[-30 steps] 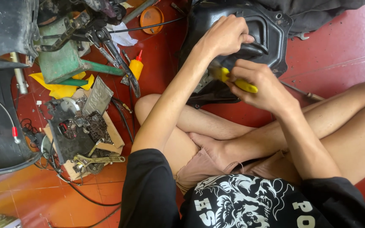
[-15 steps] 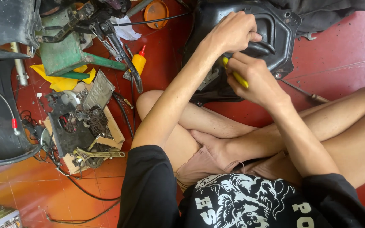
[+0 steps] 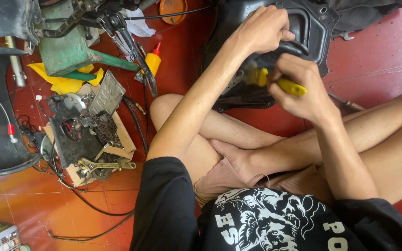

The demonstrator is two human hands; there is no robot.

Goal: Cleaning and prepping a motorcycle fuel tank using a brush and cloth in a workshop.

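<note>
I sit cross-legged on a red tiled floor. My left hand (image 3: pixel 262 29) grips the inner edge of a large black plastic panel (image 3: pixel 317 28) lying in front of me. My right hand (image 3: pixel 303 88) is closed around a yellow-handled tool (image 3: pixel 288 86), probably a screwdriver, whose tip points left into the panel's lower part just below my left wrist. The tool's working end is blurred and partly hidden by my left forearm.
To the left lie a cardboard piece with dark engine parts (image 3: pixel 82 130), an adjustable wrench (image 3: pixel 105 165), a yellow squeeze bottle with red nozzle (image 3: pixel 152 62), a green metal stand (image 3: pixel 66 51), yellow cloth (image 3: pixel 63 83), black cables and an orange lid (image 3: pixel 173 8). A spanner (image 3: pixel 345 35) rests at right.
My right hand with the yellow tool has shifted slightly along the panel while my left hand keeps its grip; the camera view has dropped a little.
</note>
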